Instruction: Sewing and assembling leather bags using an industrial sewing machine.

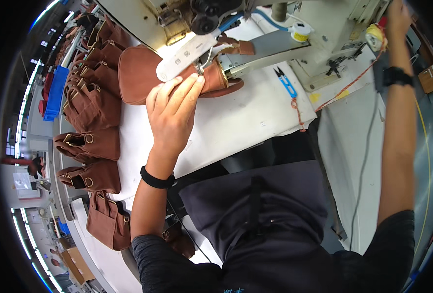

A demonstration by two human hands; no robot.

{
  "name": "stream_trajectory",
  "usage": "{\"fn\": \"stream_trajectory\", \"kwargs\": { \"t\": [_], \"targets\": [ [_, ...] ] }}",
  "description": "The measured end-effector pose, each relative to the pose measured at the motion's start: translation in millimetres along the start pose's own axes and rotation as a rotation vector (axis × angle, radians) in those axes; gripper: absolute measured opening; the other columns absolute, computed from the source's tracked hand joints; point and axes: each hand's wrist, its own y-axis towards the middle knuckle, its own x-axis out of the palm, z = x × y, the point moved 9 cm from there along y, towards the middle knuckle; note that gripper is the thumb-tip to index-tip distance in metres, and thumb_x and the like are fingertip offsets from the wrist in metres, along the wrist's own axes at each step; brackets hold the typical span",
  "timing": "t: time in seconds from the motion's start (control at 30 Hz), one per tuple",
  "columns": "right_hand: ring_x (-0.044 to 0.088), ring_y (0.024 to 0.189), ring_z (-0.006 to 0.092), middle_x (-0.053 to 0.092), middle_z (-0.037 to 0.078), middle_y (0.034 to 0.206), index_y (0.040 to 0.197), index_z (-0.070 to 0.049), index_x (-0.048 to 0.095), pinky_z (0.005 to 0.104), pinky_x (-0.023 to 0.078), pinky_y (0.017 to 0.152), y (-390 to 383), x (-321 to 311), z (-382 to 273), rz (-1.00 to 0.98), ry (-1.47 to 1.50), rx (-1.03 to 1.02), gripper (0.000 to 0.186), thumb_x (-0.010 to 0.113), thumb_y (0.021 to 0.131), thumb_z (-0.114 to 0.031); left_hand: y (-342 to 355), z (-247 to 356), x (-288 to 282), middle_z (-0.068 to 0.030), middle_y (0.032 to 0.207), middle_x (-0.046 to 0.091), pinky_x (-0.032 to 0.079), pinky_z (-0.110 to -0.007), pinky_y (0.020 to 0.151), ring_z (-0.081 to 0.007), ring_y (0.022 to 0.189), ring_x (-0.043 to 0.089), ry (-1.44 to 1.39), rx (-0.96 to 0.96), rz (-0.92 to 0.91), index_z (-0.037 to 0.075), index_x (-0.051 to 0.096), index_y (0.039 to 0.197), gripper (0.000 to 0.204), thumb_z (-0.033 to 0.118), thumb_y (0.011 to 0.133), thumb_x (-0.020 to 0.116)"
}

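A brown leather bag (139, 73) sits on the narrow arm of a sewing machine (323, 49), its open zipper edge facing right. My left hand (173, 110) grips the bag near the needle, fingers stretched side by side over its front; the thumb is hidden. A white lamp-like bar (184, 57) hangs just above those fingers. At the top right, my right hand (400, 18) reaches to the far end of the machine, beside a yellow thread spool (375, 38). Its fingers are blurred and partly out of sight, so their grip cannot be told.
Blue-handled thread snips (287, 84) lie on the white tabletop (226, 124), tied to an orange cord (345, 89). Several finished-looking brown bags (93, 146) line the left edge. A blue bin (55, 93) stands beyond them. A grey cable (365, 161) hangs at the right.
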Motion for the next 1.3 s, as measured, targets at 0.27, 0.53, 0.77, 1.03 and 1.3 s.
{"fn": "stream_trajectory", "kwargs": {
  "t": [0.27, 0.53, 0.77, 1.03, 1.3],
  "targets": [
    [0.067, 0.112, 0.0217, 0.073, 0.012, 0.124, 0.139, 0.007, 0.066, 0.035, 0.054, 0.095, -31, -2, 8, -0.036, 0.359, 0.231, 0.064, 0.051, 0.115, -0.05, -15, 11, -22, -0.0161, 0.145, 0.064, 0.055, -0.041, 0.097, -0.0327, 0.118, 0.067, -0.139, -0.373, -0.109, 0.006, 0.061, 0.146, 0.063, 0.021, 0.091, 0.087],
    [0.07, 0.118, 0.0249, 0.075, 0.015, 0.127, 0.128, 0.008, 0.072, 0.0392, 0.056, 0.098, -6, -12, 52, 0.055, 0.288, 0.32, 0.066, 0.064, 0.105, -0.053, 11, 10, 4, -0.0086, 0.105, 0.066, 0.056, -0.039, 0.07, -0.0293, 0.091, 0.07, -0.229, -0.521, 0.009, 0.007, 0.067, 0.109, 0.033, 0.025, 0.09, 0.087],
    [0.072, 0.12, 0.027, 0.075, 0.018, 0.125, 0.135, 0.012, 0.065, 0.037, 0.058, 0.101, 12, -19, 107, 0.038, 0.251, 0.463, 0.072, 0.062, 0.105, -0.052, 2, -2, 13, -0.0062, 0.094, 0.067, 0.054, -0.04, 0.065, -0.0276, 0.075, 0.069, -0.318, -0.677, -0.063, 0.011, 0.068, 0.095, 0.015, 0.021, 0.096, 0.079],
    [0.068, 0.129, 0.0285, 0.068, 0.02, 0.138, 0.144, 0.012, 0.056, 0.04, 0.055, 0.11, 17, -21, 71, -0.125, -0.222, 0.035, 0.072, 0.063, 0.108, -0.049, 0, -34, -16, -0.0064, 0.085, 0.065, 0.053, -0.041, 0.065, -0.028, 0.071, 0.066, -0.157, -0.674, -0.083, 0.01, 0.067, 0.088, 0.013, 0.018, 0.095, 0.073],
    [0.065, 0.134, 0.0276, 0.066, 0.019, 0.141, 0.141, 0.011, 0.058, 0.0399, 0.051, 0.115, -6, -7, 66, 0.042, 0.419, 0.413, 0.07, 0.064, 0.107, -0.05, 2, -60, -6, -0.0069, 0.085, 0.066, 0.054, -0.043, 0.068, -0.0306, 0.076, 0.067, -0.073, -0.651, -0.043, 0.009, 0.068, 0.092, 0.011, 0.017, 0.096, 0.072]
  ]
}}
